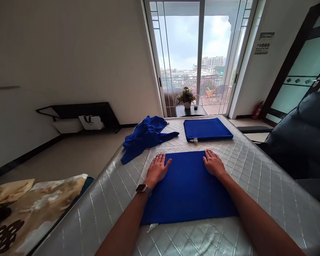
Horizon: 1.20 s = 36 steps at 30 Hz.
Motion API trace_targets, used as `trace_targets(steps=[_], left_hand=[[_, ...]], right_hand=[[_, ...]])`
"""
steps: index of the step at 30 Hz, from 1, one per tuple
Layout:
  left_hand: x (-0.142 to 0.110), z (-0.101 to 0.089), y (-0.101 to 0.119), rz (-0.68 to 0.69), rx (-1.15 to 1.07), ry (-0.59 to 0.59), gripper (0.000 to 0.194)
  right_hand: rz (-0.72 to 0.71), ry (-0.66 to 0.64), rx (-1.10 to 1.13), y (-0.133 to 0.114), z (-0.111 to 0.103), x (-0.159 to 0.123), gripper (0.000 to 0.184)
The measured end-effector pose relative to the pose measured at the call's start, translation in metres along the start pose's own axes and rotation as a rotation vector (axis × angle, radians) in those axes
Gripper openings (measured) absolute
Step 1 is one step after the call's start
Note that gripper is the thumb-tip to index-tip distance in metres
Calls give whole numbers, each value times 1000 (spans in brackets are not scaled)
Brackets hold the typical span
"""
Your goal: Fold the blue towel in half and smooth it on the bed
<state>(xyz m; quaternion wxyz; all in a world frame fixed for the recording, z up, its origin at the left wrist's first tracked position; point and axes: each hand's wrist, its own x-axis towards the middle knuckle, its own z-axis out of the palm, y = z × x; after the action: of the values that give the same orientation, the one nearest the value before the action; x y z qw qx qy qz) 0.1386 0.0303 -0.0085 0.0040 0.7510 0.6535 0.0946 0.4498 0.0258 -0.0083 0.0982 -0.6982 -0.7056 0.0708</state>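
A blue rectangular cloth cover lies flat on the silver quilted mattress, a small white tag showing at its near left corner. Flat on its far left corner rests my left hand, fingers stretched out, with a watch on the wrist. My right hand lies at the far right corner, its fingers also extended over the cloth's edge. Neither hand grips anything. Beyond them, a neatly stacked blue cloth with a white tag sits to the right, and a crumpled blue cloth is heaped to the left.
A patterned blanket is at the lower left, beside the mattress. Behind the mattress stands a small dark table with a potted plant, before glass sliding doors. A dark leather chair borders the right side.
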Motion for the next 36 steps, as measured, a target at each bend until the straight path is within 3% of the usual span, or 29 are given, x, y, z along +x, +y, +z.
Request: trace_targets(steps=[20, 26, 36], left_hand=[[-4, -3, 2, 7, -45, 35, 84], [-1, -2, 2, 4, -51, 32, 83], [0, -4, 0, 12, -7, 17, 82]], right_hand=[[17, -49, -62, -5, -7, -2, 64], [-19, -22, -67, -7, -19, -22, 64], [-26, -63, -35, 0, -6, -52, 67]])
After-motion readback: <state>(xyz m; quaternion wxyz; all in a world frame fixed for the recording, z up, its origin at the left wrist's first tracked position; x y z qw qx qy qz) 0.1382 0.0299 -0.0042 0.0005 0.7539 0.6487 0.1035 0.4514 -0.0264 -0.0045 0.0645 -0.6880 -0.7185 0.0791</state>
